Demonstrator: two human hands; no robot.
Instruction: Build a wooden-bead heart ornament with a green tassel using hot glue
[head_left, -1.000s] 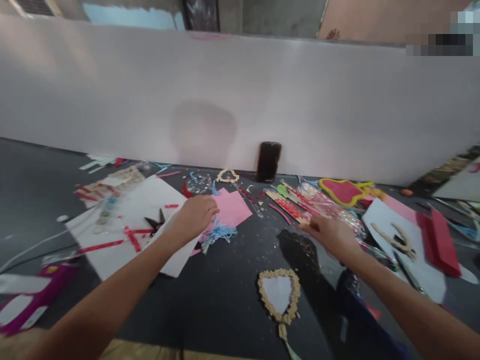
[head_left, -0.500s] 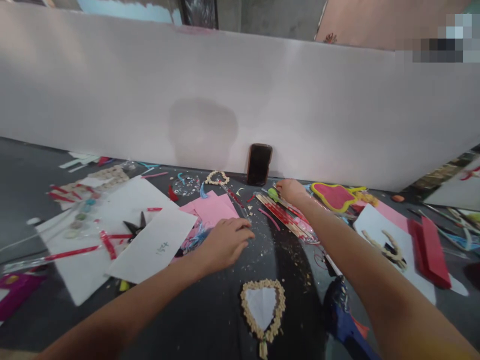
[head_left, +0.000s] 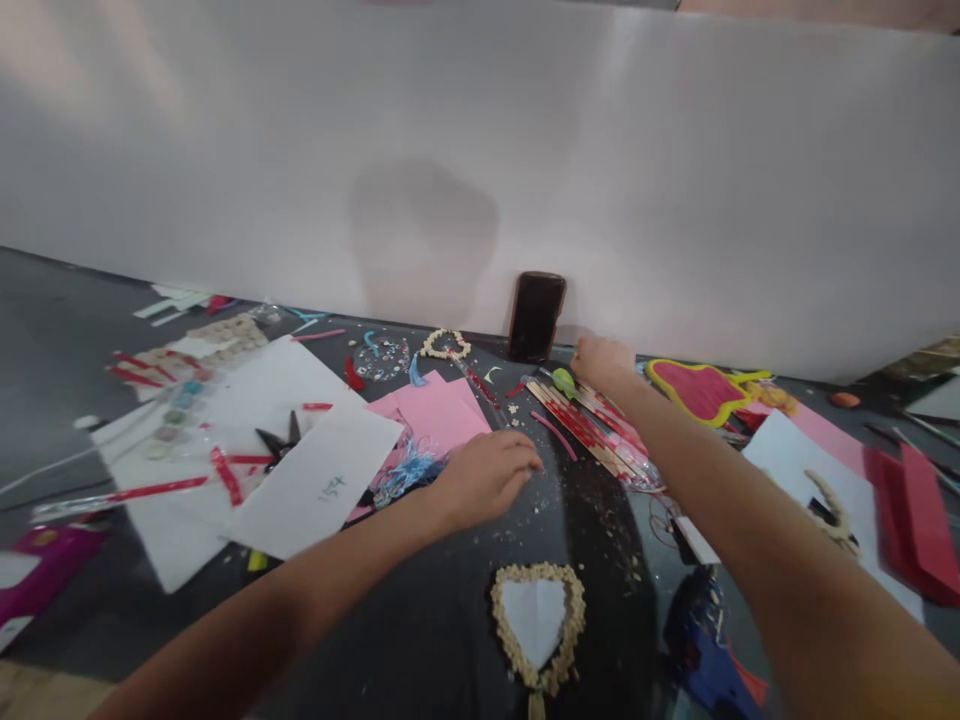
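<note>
My left hand hovers over the dark table just right of the pink paper, palm down, fingers loosely apart and holding nothing. My right hand reaches to the back of the table, right of the upright phone. Its fingers are bent down near a green balloon-like piece and the red-and-wood sticks; what they touch is hidden. A heart-shaped beaded frame with a white centre lies near the front edge.
White papers and black-handled pliers or scissors lie at left. A blue glue gun is at front right, beneath my right forearm. Further right are a yellow-edged pink shape and a red folded piece. A white panel stands behind.
The view has tilted down and shifted left, so table things sit further right in the picture. My left hand is slightly nearer the sticks; my right hand stays at the back.
</note>
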